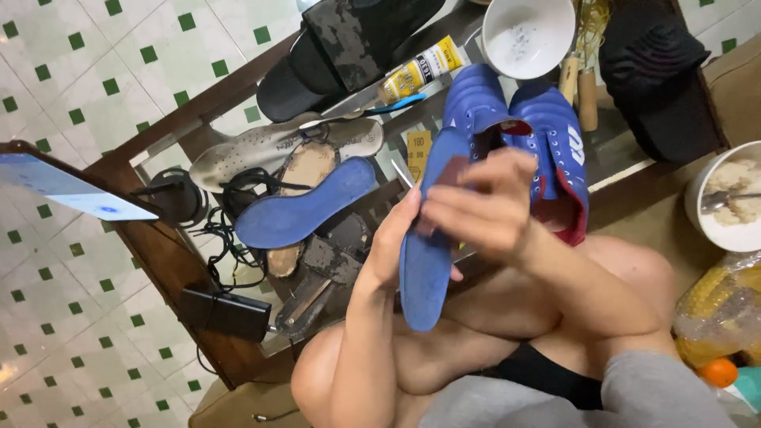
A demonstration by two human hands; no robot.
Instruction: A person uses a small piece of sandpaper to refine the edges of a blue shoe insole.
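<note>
My left hand (392, 246) grips a blue insole (424, 289) from the side and holds it upright over my knees. On the insole's upper part my right hand (485, 210) presses a small dark reddish-brown piece like sandpaper (453, 174), pinched in its fingers. Just behind my hands, a pair of blue lace-up shoes (547, 131) with red lining rests on the glass table. A second blue insole (305, 208) lies flat on the table to the left.
On the wood-framed glass table (158, 254) lie a grey insole (277, 147), a worn black shoe (349, 43), a yellow glue tube (420, 70), a white bowl (527, 32), black cables and a power bank (226, 313). A phone (67, 186) stands at left, a food bowl (725, 198) at right.
</note>
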